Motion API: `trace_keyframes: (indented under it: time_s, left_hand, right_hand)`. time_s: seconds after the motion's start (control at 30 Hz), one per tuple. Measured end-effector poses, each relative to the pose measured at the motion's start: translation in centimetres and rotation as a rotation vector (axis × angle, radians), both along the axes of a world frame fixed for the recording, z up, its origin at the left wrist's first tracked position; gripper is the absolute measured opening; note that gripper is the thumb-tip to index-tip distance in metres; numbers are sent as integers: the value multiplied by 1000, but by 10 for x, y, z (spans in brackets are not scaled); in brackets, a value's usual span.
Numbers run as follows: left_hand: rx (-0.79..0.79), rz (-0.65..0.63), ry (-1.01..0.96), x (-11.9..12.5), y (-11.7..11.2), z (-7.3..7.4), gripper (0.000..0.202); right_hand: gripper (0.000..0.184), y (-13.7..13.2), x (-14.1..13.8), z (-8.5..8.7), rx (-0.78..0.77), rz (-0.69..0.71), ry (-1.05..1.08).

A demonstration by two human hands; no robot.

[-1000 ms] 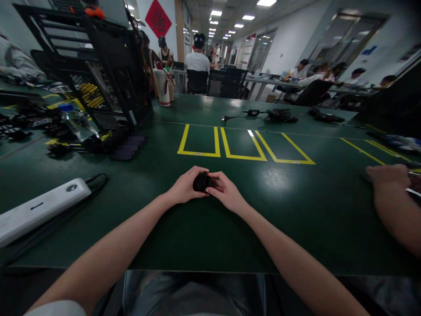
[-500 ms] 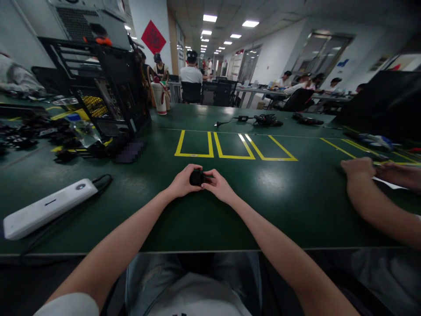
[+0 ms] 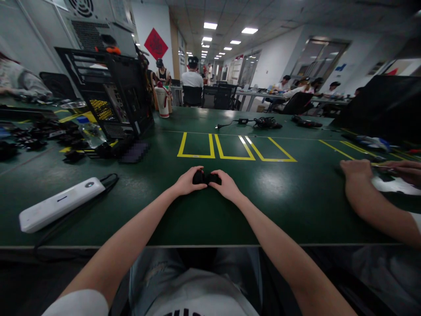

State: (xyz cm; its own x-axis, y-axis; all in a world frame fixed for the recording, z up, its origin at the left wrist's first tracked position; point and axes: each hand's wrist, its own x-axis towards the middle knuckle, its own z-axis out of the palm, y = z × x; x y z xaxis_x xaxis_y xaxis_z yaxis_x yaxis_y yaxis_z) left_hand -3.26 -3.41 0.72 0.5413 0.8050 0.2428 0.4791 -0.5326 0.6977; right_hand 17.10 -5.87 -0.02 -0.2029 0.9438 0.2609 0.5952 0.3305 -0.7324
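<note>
Black piece (image 3: 198, 177) and dark counterpart (image 3: 215, 179) are showing at twelve o'clock over the table (image 3: 200, 219), my left hand (image 3: 186, 182) and right hand (image 3: 229, 187) each grasping one; I'm seemingly handling the pair, the next move calling for steady grip.

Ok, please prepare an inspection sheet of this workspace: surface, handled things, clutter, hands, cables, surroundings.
Surface: dark green tabletop with yellow tape outlines.
Handled things: small black object and second small black object; shapes unclear.
Clutter: black box-shaped computer case, clear plastic bottle with blue cap.
Hands: left hand holds the first object, right hand the second.
Cables: coiled black cable with plug; black cord beside white oblong device.
Surroundings: co-worker's hand at right; seated person in white shirt beyond the table.
</note>
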Motion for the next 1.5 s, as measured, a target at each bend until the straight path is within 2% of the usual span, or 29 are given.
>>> trace_keyframes:
  time_s: [0.17, 0.33, 0.43, 0.53, 0.6, 0.67, 0.73, 0.83, 0.9, 1.03, 1.17, 1.3, 1.4, 1.5]
  left_hand:
    - [35, 55, 75, 3, 3, -3, 67]
    - [46, 164, 96, 21, 31, -6, 66]
    - [38, 222, 102, 35, 48, -5, 66]
    - [21, 221, 111, 41, 48, -1, 64]
    - [12, 180, 119, 38, 34, 2, 63]
    - [7, 116, 129, 27, 8, 5, 63]
    - [-6, 39, 139, 12, -26, 7, 66]
    - [-4, -74, 125, -15, -84, 10, 72]
    - [-11, -69, 134, -30, -119, 11, 77]
    - [38, -9, 142, -48, -165, 11, 67]
    - [131, 32, 200, -56, -180, 6, 59]
    - [150, 113, 171, -71, -179, 6, 48]
    - [154, 220, 181, -100, -172, 13, 35]
    - [179, 387, 251, -147, -159, 15, 32]
  right_hand:
    - [34, 4, -4, -6, 47, -46, -89]
    - [35, 17, 0, -10, 59, -141, -138]
    - [36, 24, 2, -9, 55, -186, -169]
    - [35, 22, 3, -2, 49, -188, -207]
    - [34, 11, 2, 4, 41, -164, -231]
    - [35, -9, -1, 10, 29, -120, -251]
    - [38, -39, -7, 17, 14, -53, -258]
    - [43, -93, -21, 23, -4, 125, -196]
    - [45, -125, -34, 24, -31, 198, -86]
    - [49, -160, -64, 18, -147, 170, 226]
    - [53, -166, -94, 8, -236, 106, 509]
    - [49, -165, -111, 5, -191, 132, 588]
    - [42, -160, -95, 8, -95, 126, 494]
    - [27, -149, -47, 8, 35, -64, 389]
